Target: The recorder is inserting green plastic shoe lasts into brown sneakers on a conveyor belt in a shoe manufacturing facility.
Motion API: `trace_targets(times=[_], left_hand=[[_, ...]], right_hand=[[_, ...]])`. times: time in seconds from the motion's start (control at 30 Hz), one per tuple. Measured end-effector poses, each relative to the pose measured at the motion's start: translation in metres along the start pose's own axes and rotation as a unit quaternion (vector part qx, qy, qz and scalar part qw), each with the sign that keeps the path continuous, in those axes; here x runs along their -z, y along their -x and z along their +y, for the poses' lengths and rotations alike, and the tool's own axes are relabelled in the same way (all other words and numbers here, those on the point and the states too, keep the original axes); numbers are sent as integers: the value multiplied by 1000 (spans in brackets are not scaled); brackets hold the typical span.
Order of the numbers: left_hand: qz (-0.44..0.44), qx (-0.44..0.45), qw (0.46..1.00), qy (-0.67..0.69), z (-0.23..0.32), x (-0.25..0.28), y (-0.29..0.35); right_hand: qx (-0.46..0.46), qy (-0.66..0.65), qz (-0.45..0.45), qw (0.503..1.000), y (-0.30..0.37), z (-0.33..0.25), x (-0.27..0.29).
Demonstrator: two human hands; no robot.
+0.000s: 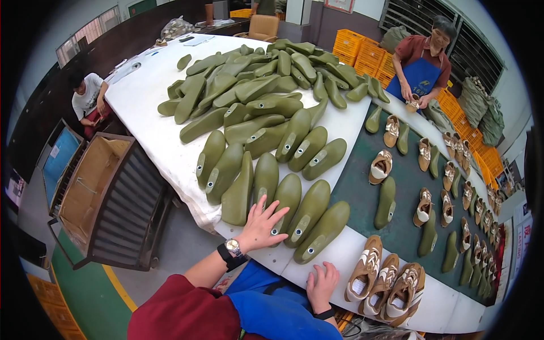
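Observation:
Olive-green shoe lasts lie side by side at the near edge of the white table. My left hand rests over this row with its fingers spread, touching the lasts under it without wrapping round any. By the table's front edge, my right hand has its fingers apart and nothing in it. It is between the rightmost last of the row and several brown-and-white sneakers standing at the near right. Behind the row, more lasts form a big heap.
On the right runs a green belt bearing lasts and sneakers. Across it, a person in a blue apron handles a shoe. Another person sits at the far left. A dark slatted cart stands left of the table; orange crates are stacked behind.

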State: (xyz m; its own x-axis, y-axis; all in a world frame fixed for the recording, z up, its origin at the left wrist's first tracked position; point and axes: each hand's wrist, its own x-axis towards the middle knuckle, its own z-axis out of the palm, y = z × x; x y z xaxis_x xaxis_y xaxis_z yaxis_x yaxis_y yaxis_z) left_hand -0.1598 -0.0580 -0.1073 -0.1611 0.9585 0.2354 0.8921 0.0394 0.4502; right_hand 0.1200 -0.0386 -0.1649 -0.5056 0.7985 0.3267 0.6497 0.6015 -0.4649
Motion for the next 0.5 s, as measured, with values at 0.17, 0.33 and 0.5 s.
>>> trace_targets(times=[0.17,0.33,0.5], left_hand=[[8,1,1000,3,-2,-1,1],[19,-4,1000,-16,-1,-3,0],[19,-1,1000,-6,-3,-5,1]], right_hand=[[-6,15,1,1000,-1,-1,-2],[-4,9,1,1000,-2,-1,-2],[-4,4,8,1000,-2,-1,-2]])
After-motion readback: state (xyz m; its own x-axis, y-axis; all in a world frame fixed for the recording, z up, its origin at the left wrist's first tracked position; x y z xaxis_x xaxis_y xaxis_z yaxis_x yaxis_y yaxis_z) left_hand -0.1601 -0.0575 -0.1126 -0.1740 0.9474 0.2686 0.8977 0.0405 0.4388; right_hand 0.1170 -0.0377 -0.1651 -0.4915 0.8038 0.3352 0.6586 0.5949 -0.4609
